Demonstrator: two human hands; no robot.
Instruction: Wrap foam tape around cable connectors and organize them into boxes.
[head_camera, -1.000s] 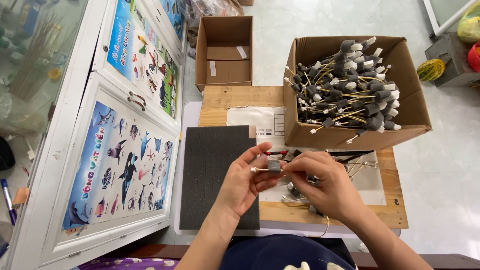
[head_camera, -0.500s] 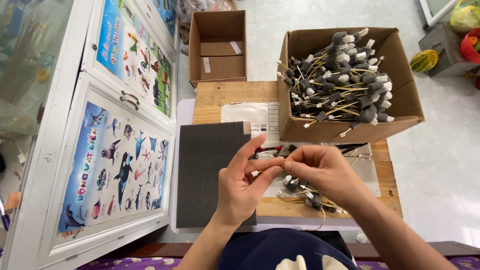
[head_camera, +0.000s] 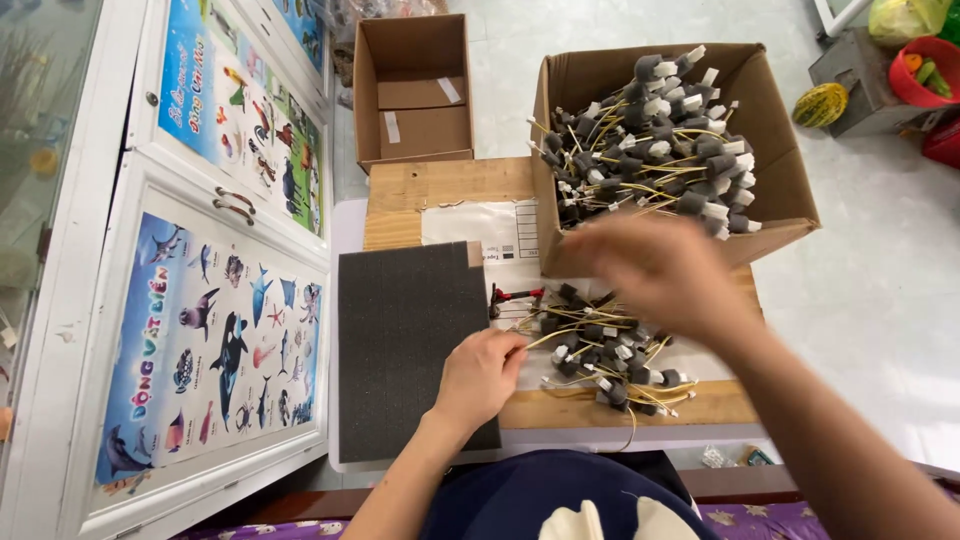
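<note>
Hands over foam-tipped wire pieces
Left hand (head_camera: 480, 378) pinches one yellow wire (head_camera: 540, 338); right hand (head_camera: 655, 270), blurred, perhaps open, hovers above the pile (head_camera: 600, 345).

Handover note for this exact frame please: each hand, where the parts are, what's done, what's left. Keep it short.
Left hand: resting at the edge of the dark foam pad, fingers pinching a thin yellow wire from the loose pile of wired parts on the wooden board.
Right hand: blurred, in the air between the pile and the big cardboard box; whether it holds a part cannot be told.
Done, by how things lie: the big box is heaped with wired parts.
Left: the loose pile on the board. The small cardboard box holds none of them.
</note>
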